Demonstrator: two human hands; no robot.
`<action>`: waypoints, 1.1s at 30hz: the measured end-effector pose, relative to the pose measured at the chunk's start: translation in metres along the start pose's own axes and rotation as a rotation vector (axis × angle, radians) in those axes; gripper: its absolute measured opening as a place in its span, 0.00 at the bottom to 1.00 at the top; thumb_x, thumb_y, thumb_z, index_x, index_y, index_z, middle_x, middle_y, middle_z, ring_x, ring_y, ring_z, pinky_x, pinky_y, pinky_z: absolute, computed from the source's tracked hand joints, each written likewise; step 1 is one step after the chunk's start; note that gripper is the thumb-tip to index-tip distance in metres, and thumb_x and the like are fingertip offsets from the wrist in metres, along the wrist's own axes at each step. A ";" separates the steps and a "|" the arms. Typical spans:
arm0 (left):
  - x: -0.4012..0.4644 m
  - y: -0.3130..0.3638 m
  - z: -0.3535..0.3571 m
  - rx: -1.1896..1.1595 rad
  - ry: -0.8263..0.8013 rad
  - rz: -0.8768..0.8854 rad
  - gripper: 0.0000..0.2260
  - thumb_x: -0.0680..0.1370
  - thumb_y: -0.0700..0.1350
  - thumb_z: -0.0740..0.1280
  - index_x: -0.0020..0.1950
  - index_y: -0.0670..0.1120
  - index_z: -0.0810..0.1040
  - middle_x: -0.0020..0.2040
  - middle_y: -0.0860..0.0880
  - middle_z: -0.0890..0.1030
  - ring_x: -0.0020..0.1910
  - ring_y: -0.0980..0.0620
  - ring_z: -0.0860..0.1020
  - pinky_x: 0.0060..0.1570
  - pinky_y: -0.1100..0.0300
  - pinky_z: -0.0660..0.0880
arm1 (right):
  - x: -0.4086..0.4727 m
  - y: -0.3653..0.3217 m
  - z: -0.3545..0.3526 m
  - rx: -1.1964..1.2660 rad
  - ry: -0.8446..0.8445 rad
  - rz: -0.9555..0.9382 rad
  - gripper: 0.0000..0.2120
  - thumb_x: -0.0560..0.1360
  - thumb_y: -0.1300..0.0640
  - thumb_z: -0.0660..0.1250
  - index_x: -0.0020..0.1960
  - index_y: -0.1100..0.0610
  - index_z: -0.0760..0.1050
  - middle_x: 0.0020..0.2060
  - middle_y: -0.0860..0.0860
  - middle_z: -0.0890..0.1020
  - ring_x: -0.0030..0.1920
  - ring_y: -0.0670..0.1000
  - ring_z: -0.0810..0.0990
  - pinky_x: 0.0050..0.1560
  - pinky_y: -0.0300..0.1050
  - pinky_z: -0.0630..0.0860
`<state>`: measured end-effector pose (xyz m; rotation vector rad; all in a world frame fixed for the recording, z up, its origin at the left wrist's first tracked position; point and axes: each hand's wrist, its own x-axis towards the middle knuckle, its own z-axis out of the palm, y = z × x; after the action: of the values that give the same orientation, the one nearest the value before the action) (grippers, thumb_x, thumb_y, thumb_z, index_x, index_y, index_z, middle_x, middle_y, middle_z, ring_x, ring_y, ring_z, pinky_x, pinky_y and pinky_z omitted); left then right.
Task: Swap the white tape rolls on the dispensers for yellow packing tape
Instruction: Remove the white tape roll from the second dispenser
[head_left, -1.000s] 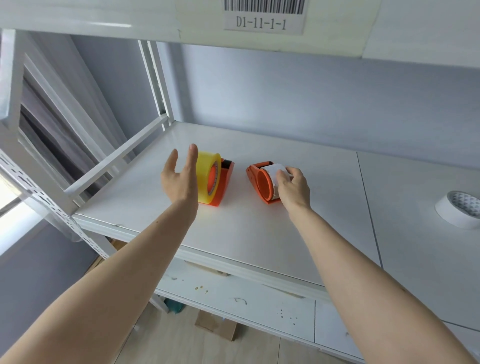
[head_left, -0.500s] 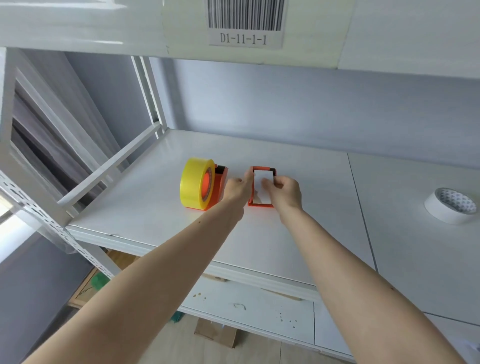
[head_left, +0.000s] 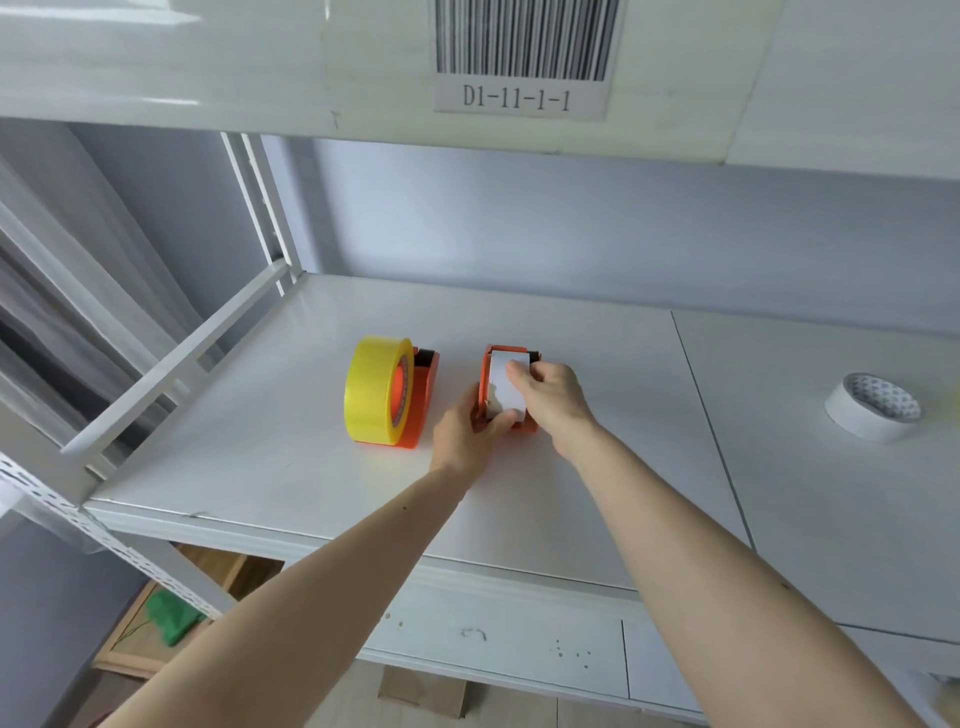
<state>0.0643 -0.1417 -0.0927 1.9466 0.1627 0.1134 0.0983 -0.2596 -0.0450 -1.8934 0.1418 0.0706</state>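
Observation:
Two orange tape dispensers stand side by side on the white shelf (head_left: 260, 441). The left dispenser (head_left: 423, 400) carries a yellow packing tape roll (head_left: 371, 387). The right dispenser (head_left: 511, 352) holds a white tape roll (head_left: 500, 376). My left hand (head_left: 465, 434) grips the near left side of the right dispenser. My right hand (head_left: 553, 402) lies over the white roll from the right, fingers curled onto its face. The dispenser's right side is hidden behind that hand.
A loose white tape roll (head_left: 872, 408) lies flat on the shelf at the right. A white rail (head_left: 176, 358) bounds the shelf's left side. The upper shelf with a barcode label (head_left: 519, 98) hangs overhead. Below are a lower shelf and a green object (head_left: 171, 618).
My left hand came from beside the yellow roll to the right dispenser and now grips it. The dispenser was turned to face me. My right hand stays on the white roll.

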 end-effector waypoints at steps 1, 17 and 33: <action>0.001 -0.001 -0.001 -0.001 -0.002 0.011 0.08 0.76 0.46 0.73 0.50 0.49 0.75 0.35 0.57 0.76 0.34 0.59 0.74 0.32 0.72 0.67 | 0.001 -0.001 0.001 0.000 0.010 0.000 0.16 0.78 0.53 0.64 0.34 0.58 0.66 0.29 0.49 0.66 0.31 0.50 0.65 0.32 0.44 0.60; 0.000 0.003 0.001 0.237 -0.047 0.016 0.33 0.68 0.39 0.78 0.72 0.52 0.75 0.58 0.50 0.85 0.56 0.49 0.83 0.56 0.61 0.77 | 0.049 -0.092 -0.043 0.321 0.130 0.199 0.10 0.75 0.58 0.70 0.51 0.62 0.73 0.48 0.59 0.82 0.48 0.61 0.84 0.49 0.61 0.83; 0.018 0.093 0.009 -0.440 0.153 -0.050 0.09 0.80 0.46 0.69 0.41 0.48 0.84 0.29 0.58 0.80 0.28 0.63 0.75 0.37 0.66 0.74 | 0.047 -0.067 -0.047 0.045 0.159 0.133 0.12 0.74 0.52 0.66 0.38 0.57 0.68 0.48 0.58 0.81 0.50 0.62 0.82 0.49 0.59 0.83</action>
<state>0.0885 -0.1806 -0.0097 1.4939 0.2638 0.2443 0.1525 -0.2855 0.0276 -1.8427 0.3751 0.0071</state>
